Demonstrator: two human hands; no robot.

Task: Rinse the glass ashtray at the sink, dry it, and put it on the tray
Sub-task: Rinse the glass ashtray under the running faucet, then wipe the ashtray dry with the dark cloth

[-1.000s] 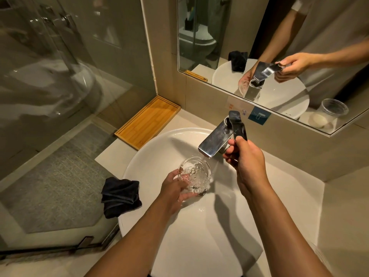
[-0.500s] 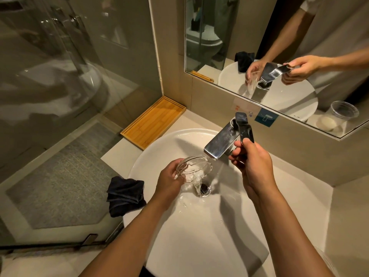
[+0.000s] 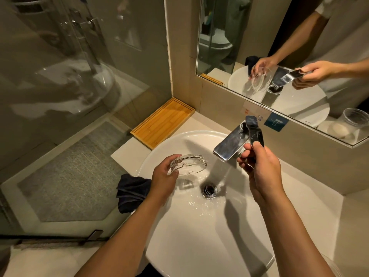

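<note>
My left hand (image 3: 163, 174) grips the clear glass ashtray (image 3: 189, 164) by its near rim, holding it roughly level over the left part of the white sink basin (image 3: 199, 236), just left of the running water. My right hand (image 3: 259, 168) is closed around the chrome tap lever (image 3: 254, 131). Water streams from the tap spout (image 3: 229, 145) down onto the drain (image 3: 209, 190). A wooden tray (image 3: 162, 122) lies on the counter at the back left, against the wall. A dark folded cloth (image 3: 132, 190) sits on the counter edge left of the basin.
A mirror (image 3: 279, 47) runs along the wall behind the tap and reflects both hands. A glass shower partition (image 3: 79, 76) stands to the left, beyond the counter edge. A clear cup shows only in the mirror at the right.
My left hand has pulled the ashtray out of the water stream, leftward and up, and levelled it. The water now falls straight to the drain. My right hand stays on the lever.
</note>
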